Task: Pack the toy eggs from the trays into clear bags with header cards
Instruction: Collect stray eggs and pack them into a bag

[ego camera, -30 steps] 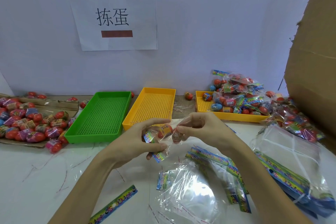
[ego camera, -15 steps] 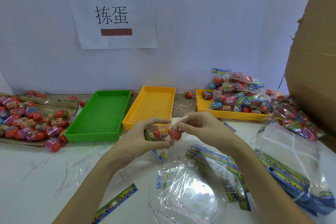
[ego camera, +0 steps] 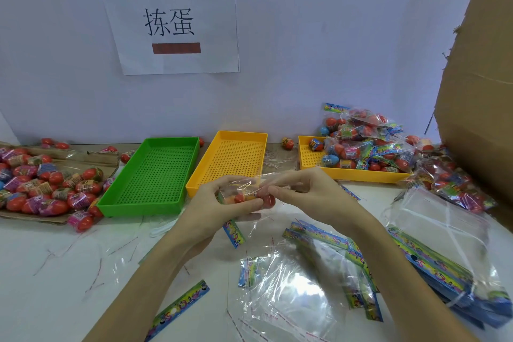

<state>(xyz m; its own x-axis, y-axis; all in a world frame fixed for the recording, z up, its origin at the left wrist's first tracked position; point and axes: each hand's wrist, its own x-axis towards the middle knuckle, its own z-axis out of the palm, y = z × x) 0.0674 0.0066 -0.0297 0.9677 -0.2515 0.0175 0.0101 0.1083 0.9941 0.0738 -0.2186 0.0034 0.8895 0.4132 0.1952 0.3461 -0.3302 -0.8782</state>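
Sealing a filled bag above the tabletop (ego camera: 55, 272)

I keep the clear bag (ego camera: 244, 191) steady: my left hand (ego camera: 216, 208) grips its egg-filled body, my right hand (ego camera: 313, 191) pinches the mouth flap. I judge the red toy egg (ego camera: 268, 201) should sit fully inside before folding.

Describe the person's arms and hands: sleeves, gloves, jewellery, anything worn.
Both forearms are bare to the frame's lower edge, with no sleeves in view. The left hand and right hand wear no gloves; no rings, watch or bracelets show. Fingernails look short and unpainted.
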